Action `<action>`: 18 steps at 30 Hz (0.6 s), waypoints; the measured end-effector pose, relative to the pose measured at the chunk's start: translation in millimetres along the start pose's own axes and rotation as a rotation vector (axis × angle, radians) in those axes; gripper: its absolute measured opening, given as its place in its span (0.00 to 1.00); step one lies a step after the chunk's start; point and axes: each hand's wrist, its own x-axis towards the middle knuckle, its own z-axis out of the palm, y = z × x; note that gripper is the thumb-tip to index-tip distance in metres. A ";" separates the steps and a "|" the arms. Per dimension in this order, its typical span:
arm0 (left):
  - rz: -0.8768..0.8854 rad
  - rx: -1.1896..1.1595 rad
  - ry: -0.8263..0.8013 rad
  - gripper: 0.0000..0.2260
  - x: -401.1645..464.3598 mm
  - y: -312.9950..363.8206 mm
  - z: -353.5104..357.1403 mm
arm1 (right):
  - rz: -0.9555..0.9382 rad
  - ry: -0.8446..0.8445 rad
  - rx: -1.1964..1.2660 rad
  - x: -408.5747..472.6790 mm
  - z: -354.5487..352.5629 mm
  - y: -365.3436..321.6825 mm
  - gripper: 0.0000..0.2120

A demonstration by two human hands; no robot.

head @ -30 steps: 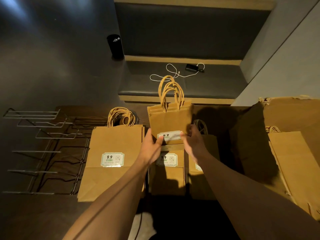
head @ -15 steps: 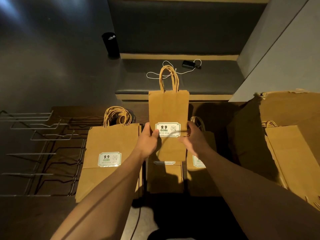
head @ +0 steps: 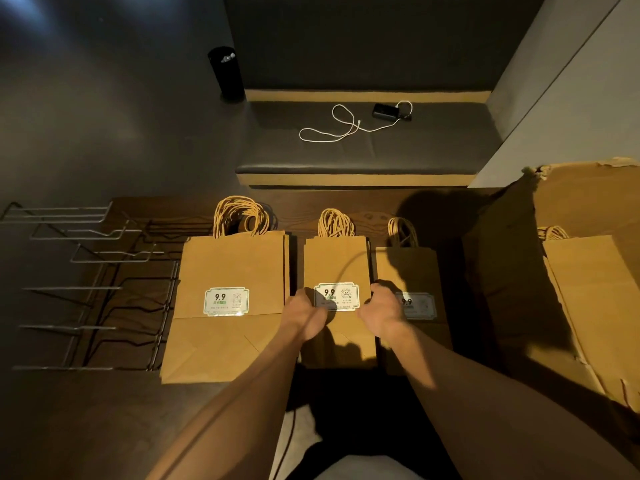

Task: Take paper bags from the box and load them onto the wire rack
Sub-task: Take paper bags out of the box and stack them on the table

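Nearest the person, two bare forearms reach forward over the dark wooden bench (head: 86, 410). The left hand (head: 304, 315) and right hand (head: 381, 311) sit on either side of the middle stack (head: 337, 265) of flat paper bags. Each grip is curled narrow around a side edge of the stack, about level with its label (head: 336, 296); how many bags each grip takes cannot be told. Both hands are equally near the stack.

The stack lies flat. Its long axis runs away from the person, with the folded base nearest and the twisted cord handles (head: 335, 223) at the far end. The wire rack (head: 93, 289) lies well to the left, beyond the large stack (head: 228, 271). Judged from this layout, loading calls for a leftward carry across the large stack, so the left hand leads.

Materials: the bags are matte brown kraft paper, rectangular, creased across the lower third, each with a glossy pale label marked 9.9. A third stack (head: 412, 271) lies in shadow just right of the middle one. The rack is thin grey steel wire bent into stepped tiers and appears to hold no bags.

At the right, the torn corrugated box (head: 519, 271) holds more bags (head: 595, 289). Farther off, a padded seat (head: 415, 147) carries a white cable (head: 332, 129) and a small black device (head: 384, 110). A black cylinder (head: 225, 72) stands at its left end.
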 end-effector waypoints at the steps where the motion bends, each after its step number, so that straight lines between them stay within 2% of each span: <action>1: -0.009 -0.020 0.003 0.20 -1.6 2.2 0.1 | 0.001 0.008 -0.007 -1.2 1.1 0.0 0.28; 6: -0.137 -0.126 0.025 0.28 -5.3 7.2 4.6 | 0.065 -0.016 0.046 -4.0 3.4 -0.3 0.25; 11: -0.237 -0.227 0.074 0.25 -8.1 3.9 12.1 | 0.168 -0.101 0.101 -7.8 4.7 2.6 0.21; 18: -0.272 -0.234 0.074 0.24 -9.2 4.3 20.2 | 0.223 -0.159 0.189 -10.6 5.1 5.0 0.23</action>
